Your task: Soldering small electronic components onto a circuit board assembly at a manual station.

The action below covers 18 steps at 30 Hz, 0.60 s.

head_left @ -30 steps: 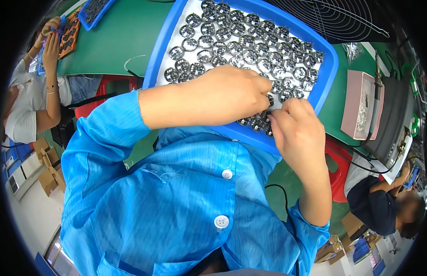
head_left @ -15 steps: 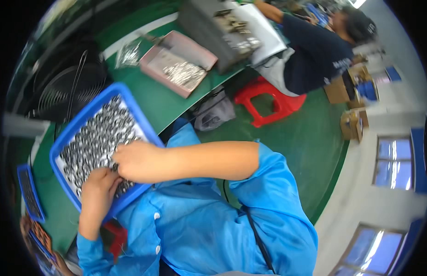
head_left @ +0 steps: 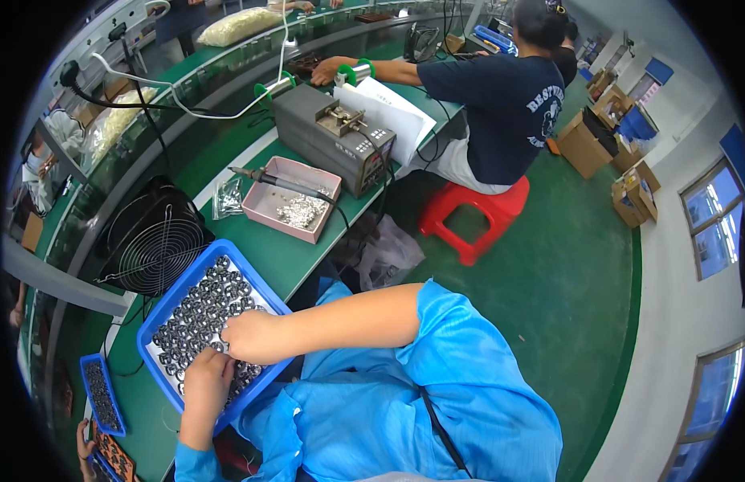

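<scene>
A blue tray [head_left: 260, 278] lies on the green bench, lined with white and filled with many small dark, shiny round parts [head_left: 202, 312]. Both of my hands are over its near side, close together. My left hand [head_left: 205, 384] has thumb and fingers pressed together among the parts at the near edge. Just beyond it, my right hand [head_left: 256, 336] is curled with its fingertips pointing down, near the left fingertips. Whatever either hand pinches is hidden or too small to make out.
Past the tray stand a black fan [head_left: 159, 245], a pink box [head_left: 268, 221] of silvery bits with a soldering iron [head_left: 284, 183] across it, and a grey soldering station [head_left: 316, 132]. A small blue tray [head_left: 103, 394] sits at left. A co-worker [head_left: 501, 104] sits on a red stool [head_left: 477, 217].
The view has tilted up and sharpened, so the bench, tray and hands appear lower and more of the far bench shows. My hands stay close together over the tray.
</scene>
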Each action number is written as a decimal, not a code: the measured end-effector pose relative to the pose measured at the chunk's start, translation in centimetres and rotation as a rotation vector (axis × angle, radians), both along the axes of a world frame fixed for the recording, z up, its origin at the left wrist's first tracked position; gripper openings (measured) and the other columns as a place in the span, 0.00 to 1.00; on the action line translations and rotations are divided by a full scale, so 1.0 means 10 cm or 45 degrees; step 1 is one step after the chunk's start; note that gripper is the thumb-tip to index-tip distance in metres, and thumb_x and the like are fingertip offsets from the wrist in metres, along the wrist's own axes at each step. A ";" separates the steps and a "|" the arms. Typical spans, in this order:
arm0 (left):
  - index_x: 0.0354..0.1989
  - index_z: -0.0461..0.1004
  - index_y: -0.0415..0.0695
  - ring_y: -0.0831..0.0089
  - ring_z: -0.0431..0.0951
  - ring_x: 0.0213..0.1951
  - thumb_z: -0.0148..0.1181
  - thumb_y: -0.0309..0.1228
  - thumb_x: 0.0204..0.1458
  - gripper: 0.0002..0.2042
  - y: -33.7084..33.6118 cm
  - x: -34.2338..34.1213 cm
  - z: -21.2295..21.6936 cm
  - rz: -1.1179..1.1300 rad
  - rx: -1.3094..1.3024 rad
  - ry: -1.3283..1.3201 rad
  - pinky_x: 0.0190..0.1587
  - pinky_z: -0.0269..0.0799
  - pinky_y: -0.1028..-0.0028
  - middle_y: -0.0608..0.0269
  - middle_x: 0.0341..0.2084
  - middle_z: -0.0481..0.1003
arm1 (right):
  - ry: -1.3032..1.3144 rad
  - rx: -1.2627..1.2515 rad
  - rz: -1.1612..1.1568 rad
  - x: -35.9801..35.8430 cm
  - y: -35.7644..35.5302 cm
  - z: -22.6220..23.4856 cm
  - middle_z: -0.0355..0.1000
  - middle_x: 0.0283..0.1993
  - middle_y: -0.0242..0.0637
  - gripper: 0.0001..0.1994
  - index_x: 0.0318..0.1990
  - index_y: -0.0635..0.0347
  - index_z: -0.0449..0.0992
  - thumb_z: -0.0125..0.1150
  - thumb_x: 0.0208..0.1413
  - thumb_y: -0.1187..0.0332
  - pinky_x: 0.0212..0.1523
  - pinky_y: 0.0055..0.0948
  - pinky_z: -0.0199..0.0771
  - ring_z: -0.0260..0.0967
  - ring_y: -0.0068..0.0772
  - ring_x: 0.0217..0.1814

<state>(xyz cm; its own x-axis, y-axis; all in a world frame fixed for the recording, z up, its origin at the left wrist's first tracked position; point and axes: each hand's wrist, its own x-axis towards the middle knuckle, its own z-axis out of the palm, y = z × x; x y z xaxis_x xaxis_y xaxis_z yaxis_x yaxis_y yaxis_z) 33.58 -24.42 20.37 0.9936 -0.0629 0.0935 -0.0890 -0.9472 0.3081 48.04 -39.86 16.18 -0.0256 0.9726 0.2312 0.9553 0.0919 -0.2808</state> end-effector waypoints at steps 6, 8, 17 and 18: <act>0.33 0.83 0.41 0.51 0.79 0.31 0.70 0.25 0.49 0.04 0.21 -0.08 0.04 0.038 -0.091 0.033 0.35 0.76 0.57 0.53 0.28 0.76 | 0.100 0.020 0.059 -0.03 0.22 0.02 0.80 0.36 0.48 0.06 0.27 0.58 0.84 0.62 0.49 0.68 0.41 0.47 0.82 0.79 0.52 0.43; 0.34 0.84 0.41 0.51 0.79 0.32 0.70 0.26 0.49 0.05 0.34 -0.09 0.06 0.070 -0.138 0.100 0.36 0.75 0.57 0.53 0.28 0.76 | 0.101 0.015 -0.022 -0.02 0.30 0.00 0.79 0.36 0.48 0.06 0.27 0.59 0.84 0.62 0.48 0.69 0.41 0.46 0.82 0.79 0.51 0.42; 0.33 0.84 0.42 0.54 0.78 0.31 0.71 0.29 0.50 0.05 0.46 -0.20 -0.09 0.142 -0.226 0.096 0.34 0.74 0.59 0.56 0.26 0.75 | 0.121 -0.020 0.102 -0.01 0.54 -0.08 0.81 0.37 0.47 0.06 0.26 0.58 0.85 0.64 0.48 0.68 0.39 0.46 0.83 0.80 0.51 0.42; 0.33 0.84 0.42 0.54 0.78 0.31 0.71 0.29 0.50 0.06 0.45 -0.24 -0.10 0.164 -0.231 0.107 0.34 0.74 0.59 0.56 0.26 0.75 | 0.133 -0.021 0.098 -0.04 0.54 -0.09 0.81 0.37 0.47 0.06 0.26 0.58 0.85 0.64 0.48 0.68 0.39 0.46 0.83 0.80 0.51 0.42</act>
<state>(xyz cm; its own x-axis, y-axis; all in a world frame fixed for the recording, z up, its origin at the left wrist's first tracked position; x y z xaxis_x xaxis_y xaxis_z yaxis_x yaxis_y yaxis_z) 31.20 -19.91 19.36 0.9971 0.0751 0.0083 0.0621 -0.8774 0.4757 47.64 -34.46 15.32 -0.0768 0.9723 0.2207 0.9112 0.1583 -0.3803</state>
